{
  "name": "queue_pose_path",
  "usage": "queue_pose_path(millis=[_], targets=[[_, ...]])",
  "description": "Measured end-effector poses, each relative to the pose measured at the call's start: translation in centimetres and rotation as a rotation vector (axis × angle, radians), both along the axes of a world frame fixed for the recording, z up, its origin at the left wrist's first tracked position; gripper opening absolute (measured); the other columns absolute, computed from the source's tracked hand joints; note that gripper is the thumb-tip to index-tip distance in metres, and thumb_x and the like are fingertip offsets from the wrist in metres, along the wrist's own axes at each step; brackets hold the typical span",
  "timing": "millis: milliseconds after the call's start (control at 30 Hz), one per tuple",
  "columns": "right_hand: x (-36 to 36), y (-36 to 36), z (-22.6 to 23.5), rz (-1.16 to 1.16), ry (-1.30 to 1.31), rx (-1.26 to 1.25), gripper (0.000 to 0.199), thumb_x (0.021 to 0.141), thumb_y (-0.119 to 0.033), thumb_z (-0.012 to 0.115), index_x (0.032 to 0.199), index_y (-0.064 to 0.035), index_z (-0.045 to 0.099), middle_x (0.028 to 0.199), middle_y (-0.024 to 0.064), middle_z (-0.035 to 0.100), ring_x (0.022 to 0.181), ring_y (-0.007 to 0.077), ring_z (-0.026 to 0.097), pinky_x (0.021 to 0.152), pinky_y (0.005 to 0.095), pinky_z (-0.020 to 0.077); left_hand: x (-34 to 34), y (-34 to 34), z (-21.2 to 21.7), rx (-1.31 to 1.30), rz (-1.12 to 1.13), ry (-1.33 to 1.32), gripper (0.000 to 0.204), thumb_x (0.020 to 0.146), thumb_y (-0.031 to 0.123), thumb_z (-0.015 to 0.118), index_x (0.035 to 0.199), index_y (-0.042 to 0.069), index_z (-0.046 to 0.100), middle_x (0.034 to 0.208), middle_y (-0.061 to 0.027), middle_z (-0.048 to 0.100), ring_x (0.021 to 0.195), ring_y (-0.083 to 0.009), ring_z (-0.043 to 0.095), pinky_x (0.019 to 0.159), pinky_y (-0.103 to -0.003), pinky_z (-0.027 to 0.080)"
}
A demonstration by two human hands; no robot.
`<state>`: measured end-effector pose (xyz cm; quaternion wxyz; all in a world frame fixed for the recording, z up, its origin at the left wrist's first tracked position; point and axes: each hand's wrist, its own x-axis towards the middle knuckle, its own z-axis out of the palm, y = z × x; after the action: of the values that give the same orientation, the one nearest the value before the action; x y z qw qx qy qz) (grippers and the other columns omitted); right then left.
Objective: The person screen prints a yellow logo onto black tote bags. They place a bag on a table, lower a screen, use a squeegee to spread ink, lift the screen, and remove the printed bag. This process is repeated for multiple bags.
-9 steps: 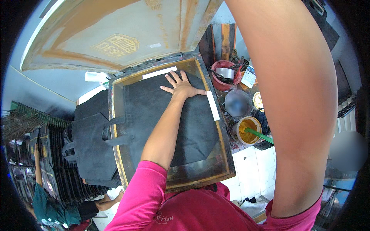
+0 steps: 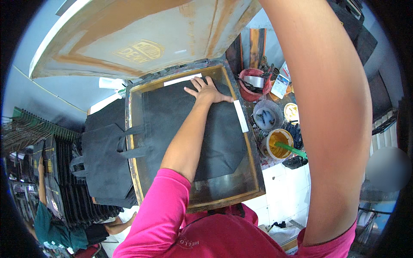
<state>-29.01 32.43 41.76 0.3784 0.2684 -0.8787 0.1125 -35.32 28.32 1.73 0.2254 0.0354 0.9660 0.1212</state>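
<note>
My left hand (image 2: 208,92) lies with its fingers spread flat on a black fabric tote bag (image 2: 185,124). The bag rests on a glass-topped, wood-framed table (image 2: 226,189), with its handles hanging over the left edge. Near my fingertips is a white strip (image 2: 183,80) along the far side. Another white strip (image 2: 241,116) sits at the right, just past my thumb. Above the table's far side a printing screen (image 2: 103,43) stands tilted up, with a pale yellow design on its mesh. My right arm reaches up past the top edge; its hand is out of the picture.
Stacked black bags (image 2: 105,159) lie left of the table. At the right are a red bucket (image 2: 249,92), a clear tub (image 2: 266,116) and a yellow-paint tub (image 2: 273,150) holding a green-handled tool (image 2: 294,150). At lower left another person (image 2: 56,228) reaches toward a rack of black items.
The whole view has shifted slightly. My left hand stays spread on the bag, and my right arm remains raised.
</note>
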Motion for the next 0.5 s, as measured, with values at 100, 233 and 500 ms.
queue_pose_path(millis=[100,233,500], targets=[[2.5,0.2,-1.8,-0.022,-0.133,-0.059,0.023,0.088,-0.022,0.074,0.096,-0.0019,0.080,0.097,0.0231,0.076,0.088,0.0345,0.073,0.081,0.0447,0.0567,1.7,-1.9,1.3,0.578,0.014,0.293,0.134,0.065,0.071,0.083,0.159,-0.005,0.024,0.159,-0.0385,0.025,0.152,-0.0439,0.023,0.121,-0.058,0.022],[6.7,0.4,-7.7,0.040,-0.185,-0.055,0.023,0.089,-0.026,0.073,0.090,-0.0036,0.078,0.084,0.0172,0.073,0.075,0.0305,0.071,0.070,0.0443,0.0553,11.9,-10.3,9.5,1.492,0.003,0.376,0.041,0.102,0.021,0.065,0.130,-0.009,0.059,0.118,-0.0225,0.073,0.110,-0.0269,0.072,0.101,-0.036,0.053],[21.5,0.2,-25.3,0.011,-0.271,-0.249,0.029,0.077,-0.030,0.085,0.082,-0.0063,0.070,0.073,0.0104,0.065,0.070,0.0298,0.065,0.060,0.0412,0.0487,36.9,-21.5,3.9,1.587,0.543,0.016,0.024,0.098,0.018,0.066,0.105,-0.004,0.068,0.076,-0.0166,0.073,0.061,-0.0214,0.070,0.060,-0.035,0.058]])
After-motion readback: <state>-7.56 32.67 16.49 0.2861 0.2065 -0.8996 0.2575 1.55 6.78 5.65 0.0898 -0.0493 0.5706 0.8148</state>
